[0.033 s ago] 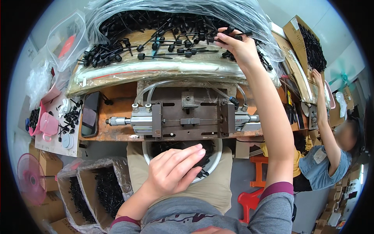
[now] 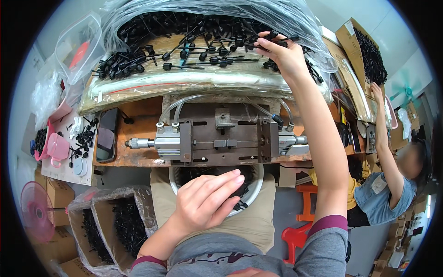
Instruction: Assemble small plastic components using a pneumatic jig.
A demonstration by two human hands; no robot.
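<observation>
My right hand (image 2: pixel 288 55) is at the far right of a pile of black rod-like parts with knobbed heads (image 2: pixel 203 48). Its fingers are curled around a few black parts (image 2: pixel 275 35), whose ends stick out past the hand. In front of my lap, my left hand (image 2: pixel 203 198) hovers over a white round basket (image 2: pixel 259 184) holding more black parts. Its fingers are stretched out, with the thumb apart; the palm side is hidden. Between the hands stands a metal fixture (image 2: pixel 224 144) with a cylinder on each side.
Clear plastic sheeting (image 2: pixel 138 85) edges the pile. A phone (image 2: pixel 107 135) lies left of the fixture. Lined boxes of black parts (image 2: pixel 127 226) stand on the floor at left. A pink fan (image 2: pixel 37 210) is beyond them. At right, a co-worker (image 2: pixel 385 194) reaches toward another box (image 2: pixel 353 44).
</observation>
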